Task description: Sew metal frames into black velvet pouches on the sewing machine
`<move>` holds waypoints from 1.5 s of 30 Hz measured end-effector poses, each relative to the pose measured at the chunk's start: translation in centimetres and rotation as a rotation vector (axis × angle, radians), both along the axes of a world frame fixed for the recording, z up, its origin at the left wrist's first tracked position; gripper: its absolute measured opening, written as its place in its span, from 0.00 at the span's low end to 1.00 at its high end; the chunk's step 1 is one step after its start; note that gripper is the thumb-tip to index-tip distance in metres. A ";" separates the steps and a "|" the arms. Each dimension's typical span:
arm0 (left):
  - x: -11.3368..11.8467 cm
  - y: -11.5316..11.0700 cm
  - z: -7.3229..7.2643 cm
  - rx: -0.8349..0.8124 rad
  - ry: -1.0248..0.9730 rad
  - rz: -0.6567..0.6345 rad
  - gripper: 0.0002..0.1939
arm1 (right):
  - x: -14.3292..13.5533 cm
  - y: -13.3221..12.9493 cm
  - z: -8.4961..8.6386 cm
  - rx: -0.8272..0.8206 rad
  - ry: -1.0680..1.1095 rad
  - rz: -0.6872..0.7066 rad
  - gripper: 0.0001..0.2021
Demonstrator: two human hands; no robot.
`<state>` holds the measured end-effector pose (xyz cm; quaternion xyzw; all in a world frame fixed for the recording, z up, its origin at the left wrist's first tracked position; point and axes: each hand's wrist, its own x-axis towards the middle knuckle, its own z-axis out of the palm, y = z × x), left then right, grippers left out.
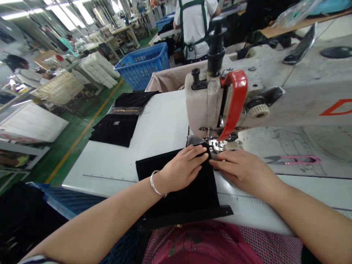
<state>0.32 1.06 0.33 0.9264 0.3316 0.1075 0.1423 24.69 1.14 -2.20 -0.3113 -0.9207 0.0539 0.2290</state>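
Fingers, left hand (180, 170): stretched out and lying flat on the cloth, tips close to the presser foot, pressing down without gripping.
Fingers, right hand (244, 170): extended to the left, tips at the cloth's right edge just beside the foot; the thumb is hidden, so I cannot tell whether they pinch the edge.
Black fabric panel (196, 194): on the white sewing table (165, 117), mostly under the left hand and forearm, its far right corner up at the presser foot (216, 145).
Dark strip (227, 211): along the panel's near edge, close to the wearer's lap, its right end jutting past the panel; a small gold-coloured piece shows just below it.
Sewing machine (199, 106): its head stands over that corner, with a red guard (238, 91) curving down toward the foot. Whether the needle is in the cloth is too small to tell.
Step in hand: apparently guiding or lining up the panel's right edge at the foot; no finished seam can be made out.
Next move: seems to call for a flat panel, a straight edge and fingertips clear of the needle.
Zippered black pieces (112, 128): on the table's far left, well apart from the hands.
Pink-handled thread snips (299, 160): on the machine bed, right of the right hand.
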 end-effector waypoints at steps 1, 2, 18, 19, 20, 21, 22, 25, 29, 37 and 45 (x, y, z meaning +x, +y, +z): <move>0.0 0.3 -0.1 0.009 -0.002 -0.006 0.22 | -0.1 -0.1 0.0 -0.012 -0.013 -0.004 0.12; -0.1 0.7 -0.1 0.018 -0.005 -0.011 0.21 | -0.3 -0.1 -0.1 -0.016 -0.015 -0.018 0.12; 0.9 -5.9 3.9 -0.171 0.067 -0.034 0.24 | 1.0 -0.9 3.7 -0.619 0.014 0.431 0.12; 1.1 -6.9 3.6 -0.155 0.063 -0.011 0.25 | 1.0 -1.1 3.7 -0.607 0.013 0.418 0.12; 1.3 -7.6 3.2 -0.126 0.059 0.010 0.25 | 1.0 -1.2 3.7 -0.600 0.010 0.404 0.12; 1.5 -8.2 2.8 -0.091 0.056 0.030 0.25 | 1.0 -1.2 3.8 -0.596 0.006 0.394 0.12; 1.7 -8.6 2.2 -0.055 0.051 0.047 0.24 | 1.0 -1.3 3.8 -0.592 0.003 0.390 0.12; 1.9 -9.0 1.0 0.012 0.021 0.096 0.23 | 0.9 -1.4 4.0 -0.589 0.007 0.389 0.12; 1.7 -8.7 0.5 0.014 -0.002 0.103 0.22 | 0.6 -1.3 3.3 -0.474 0.111 0.201 0.10; 1.2 -5.4 -0.1 0.058 -0.043 0.054 0.19 | 0.1 -0.5 0.5 -0.191 0.074 0.090 0.17; 0.7 -1.3 -0.6 0.098 -0.079 -0.005 0.16 | -0.3 -0.1 0.6 -0.145 0.059 0.071 0.19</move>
